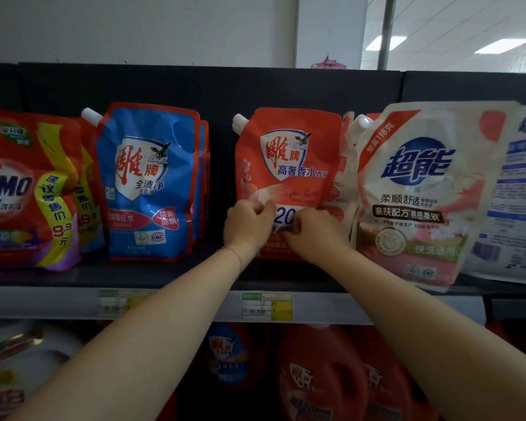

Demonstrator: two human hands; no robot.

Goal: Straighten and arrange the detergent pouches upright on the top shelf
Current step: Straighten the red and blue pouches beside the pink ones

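Orange-red plastic fills the middle of the view: a spouted detergent pouch [289, 159] stands on the dark top shelf [164, 276], white cap at its upper left corner, printed face forward. Two bare arms reach up to it. The left hand [248, 229] has its fingers curled in at the pouch's lower left edge. The right hand [313, 235] has its fingers curled into the lower front just beside the left. Both appear to pinch the pouch's film, though the fingertips are partly hidden.

The pouch stands close to upright, with a gap between it and a blue pouch [149, 183] to its left, which is also upright with others of its kind behind it. Further left is a red pouch [22, 189] with a yellow price band. To the right, a white pouch [416, 189] leans, its base at the shelf's front lip. At the far right a second white pouch [513, 192] shows its back. A price label [266, 306] sits on the shelf edge, and red jugs [316, 375] stand on the shelf below.

The step in hand looks like squaring the orange-red pouch on its base. The next move probably calls for a gentle release so the soft pouch does not slump. The leaning white pouch beside it then needs its base pushed back.
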